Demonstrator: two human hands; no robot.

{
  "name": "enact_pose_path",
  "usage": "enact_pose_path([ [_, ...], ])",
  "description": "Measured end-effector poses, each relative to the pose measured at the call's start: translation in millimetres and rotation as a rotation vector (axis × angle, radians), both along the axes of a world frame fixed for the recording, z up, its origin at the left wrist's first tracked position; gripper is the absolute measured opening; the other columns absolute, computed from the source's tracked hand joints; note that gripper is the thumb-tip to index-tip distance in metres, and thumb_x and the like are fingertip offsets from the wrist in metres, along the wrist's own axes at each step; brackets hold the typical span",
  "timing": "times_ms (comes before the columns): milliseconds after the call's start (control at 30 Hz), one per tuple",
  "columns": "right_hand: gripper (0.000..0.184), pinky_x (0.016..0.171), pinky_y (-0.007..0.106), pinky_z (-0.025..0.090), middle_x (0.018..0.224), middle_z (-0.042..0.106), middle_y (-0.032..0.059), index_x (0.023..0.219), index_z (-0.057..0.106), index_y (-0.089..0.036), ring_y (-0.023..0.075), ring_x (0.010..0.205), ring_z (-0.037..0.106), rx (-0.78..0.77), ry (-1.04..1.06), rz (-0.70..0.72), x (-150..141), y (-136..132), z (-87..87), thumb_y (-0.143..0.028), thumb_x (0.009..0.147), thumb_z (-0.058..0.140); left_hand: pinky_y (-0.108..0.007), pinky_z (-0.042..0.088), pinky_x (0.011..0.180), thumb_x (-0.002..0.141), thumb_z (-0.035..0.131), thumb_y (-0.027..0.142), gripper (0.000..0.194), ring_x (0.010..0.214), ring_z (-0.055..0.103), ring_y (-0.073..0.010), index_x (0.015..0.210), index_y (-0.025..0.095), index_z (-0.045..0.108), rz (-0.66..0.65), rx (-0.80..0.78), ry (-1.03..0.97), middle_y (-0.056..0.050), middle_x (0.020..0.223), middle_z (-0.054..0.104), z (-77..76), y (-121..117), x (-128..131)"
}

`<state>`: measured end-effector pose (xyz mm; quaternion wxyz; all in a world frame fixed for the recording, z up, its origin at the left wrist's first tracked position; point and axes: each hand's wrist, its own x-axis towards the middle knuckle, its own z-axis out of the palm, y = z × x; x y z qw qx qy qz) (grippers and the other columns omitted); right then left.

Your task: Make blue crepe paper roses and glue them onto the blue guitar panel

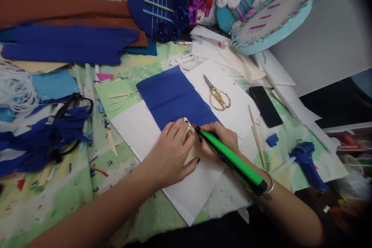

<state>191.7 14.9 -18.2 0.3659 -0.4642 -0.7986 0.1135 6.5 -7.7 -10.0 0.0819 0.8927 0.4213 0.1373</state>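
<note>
My right hand (225,137) grips a green utility knife (232,157), its front end pointing away at the blue paper and its back end over my wrist. My left hand (171,153) lies with fingers spread, pressing down on a cream strip of card (190,159) that is partly hidden beneath it. Under both fingertips and beyond them is a sheet of dark blue crepe-like paper (177,93). That sheet rests on white paper (130,124). Whether the blade touches the blue sheet is hidden.
Gold-handled scissors (217,99) lie beyond my right hand. Farther right are a black phone (266,106), a thin wooden stick (257,136) and a blue glue gun (309,164). Blue scraps (37,139) and white cord (17,85) crowd the left. Decorated round boards (154,4) stand behind.
</note>
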Motion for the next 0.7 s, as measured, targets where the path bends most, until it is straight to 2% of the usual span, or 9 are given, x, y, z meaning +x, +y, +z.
enact_pose_path([
  [200,0.024,0.061,0.022,0.052,0.075,0.069,-0.0019,0.091,0.057,-0.023,0.0131,0.064,0.066,0.035,0.001,0.037,1.2,0.2,-2.0,-0.014,0.069,0.056,-0.057,0.03,0.106,0.084,0.05,0.042,0.054,0.131,0.035,-0.0413,0.12,0.002,0.053,-0.005,-0.006,0.001,-0.03,0.135,0.044,1.3,0.3,1.2],
  [500,0.025,0.063,0.024,0.052,0.081,0.071,0.0002,0.093,0.057,-0.023,0.0148,0.07,0.068,-0.003,0.003,0.062,5.1,-3.1,-2.7,-0.014,0.07,0.056,-0.057,0.03,0.105,0.085,0.048,0.042,0.054,0.132,0.034,-0.0415,0.119,0.002,0.054,-0.012,-0.013,0.008,-0.03,0.135,0.045,1.9,0.3,0.9],
  [700,0.027,0.059,0.023,0.051,0.074,0.069,-0.0013,0.093,0.057,-0.023,0.0144,0.065,0.067,0.009,0.006,0.036,4.3,-4.1,0.5,-0.014,0.067,0.057,-0.057,0.031,0.105,0.083,0.05,0.042,0.053,0.131,0.035,-0.041,0.119,0.002,0.053,-0.007,-0.01,0.01,-0.029,0.134,0.046,2.1,0.0,0.9],
])
